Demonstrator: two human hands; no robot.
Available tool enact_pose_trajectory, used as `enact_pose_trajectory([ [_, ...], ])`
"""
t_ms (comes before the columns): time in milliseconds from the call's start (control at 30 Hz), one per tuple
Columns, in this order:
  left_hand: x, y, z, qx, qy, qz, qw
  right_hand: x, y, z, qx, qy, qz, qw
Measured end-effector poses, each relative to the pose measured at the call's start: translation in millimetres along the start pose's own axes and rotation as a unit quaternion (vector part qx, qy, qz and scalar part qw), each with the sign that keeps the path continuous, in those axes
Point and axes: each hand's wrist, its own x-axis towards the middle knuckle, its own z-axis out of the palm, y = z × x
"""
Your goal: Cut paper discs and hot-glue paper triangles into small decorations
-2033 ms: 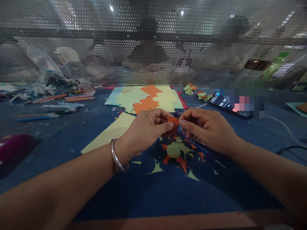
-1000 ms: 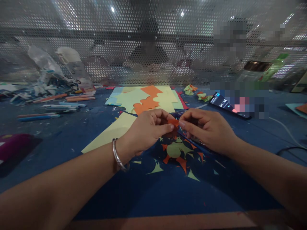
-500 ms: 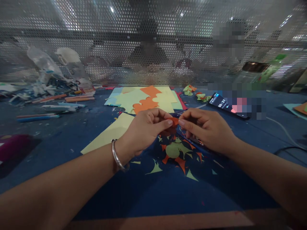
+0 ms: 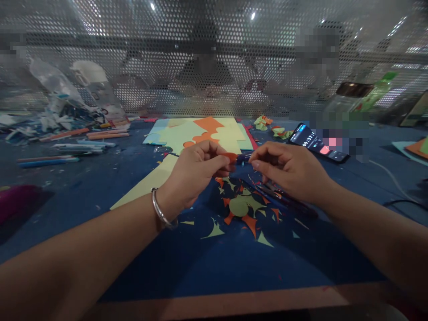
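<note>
My left hand point(image 4: 203, 171), with a silver bangle at its wrist, pinches a small orange paper piece point(image 4: 231, 157) between thumb and fingers. A short gap to the right, my right hand point(image 4: 287, 174) has its thumb and index finger drawn together; whatever they hold, if anything, is too small to make out. Below the hands lies a pale green paper circle point(image 4: 239, 206) among orange and green paper scraps point(image 4: 249, 225). What looks like a pair of scissors with dark handles point(image 4: 297, 206) rests under my right hand.
Stacked coloured paper point(image 4: 230, 138) lies ahead, with a pale yellow sheet point(image 4: 143, 185) by my left forearm. A phone showing a timer point(image 4: 317, 145) is at the right. Crumpled paper point(image 4: 262, 123), pencil-like sticks point(image 4: 50, 161) and a bottle point(image 4: 100, 93) stand or lie farther off.
My right hand has come off the orange paper, leaving a gap between the hands. My left hand keeps the paper and has shifted slightly left and up in view.
</note>
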Motion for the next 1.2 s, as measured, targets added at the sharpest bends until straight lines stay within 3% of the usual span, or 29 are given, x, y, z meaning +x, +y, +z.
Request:
enact_pose_trajectory([
  [67, 1.1, 0.8, -2.4, 0.024, -0.006, 0.002, 1.000, 0.7, 0.3, -1.8, -0.007, -0.016, -0.001, 1.000],
  [167, 2.7, 0.9, -8.4, 0.158, -0.037, 0.030, 0.986, 0.4, -2.4, -2.5, -0.022, -0.068, -0.004, 0.997],
  [267, 4.2, -0.4, -14.6, 0.320, -0.056, 0.086, 0.942, -1.3, -6.8, 0.0, -0.041, -0.172, -0.019, 0.984],
  [367, 5.7, -2.4, -19.5, 0.398, -0.085, 0.113, 0.906, -3.2, -10.3, 5.5, -0.086, -0.239, -0.057, 0.966],
  [467, 6.3, -3.7, -22.8, 0.473, -0.144, 0.090, 0.864, -3.7, -12.2, 11.0, -0.117, -0.258, -0.070, 0.956],
  [567, 3.5, -3.8, -22.7, 0.541, -0.142, 0.113, 0.821, -3.3, -13.1, 13.4, -0.130, -0.259, -0.071, 0.954],
  [633, -0.6, -3.6, -19.8, 0.550, -0.135, 0.145, 0.811, -3.2, -13.4, 13.4, -0.141, -0.255, -0.075, 0.954],
  [833, -15.4, -4.4, -5.8, 0.585, -0.196, 0.157, 0.771, -3.6, -13.9, 11.5, -0.158, -0.269, -0.079, 0.947],
  [1067, -19.5, -11.1, -2.6, 0.579, -0.188, 0.167, 0.775, -2.3, -11.9, 6.7, -0.138, -0.280, -0.077, 0.947],
  [1200, -19.5, -12.4, -1.4, 0.541, -0.208, 0.150, 0.801, -2.3, -12.2, 5.6, -0.145, -0.280, -0.085, 0.945],
])
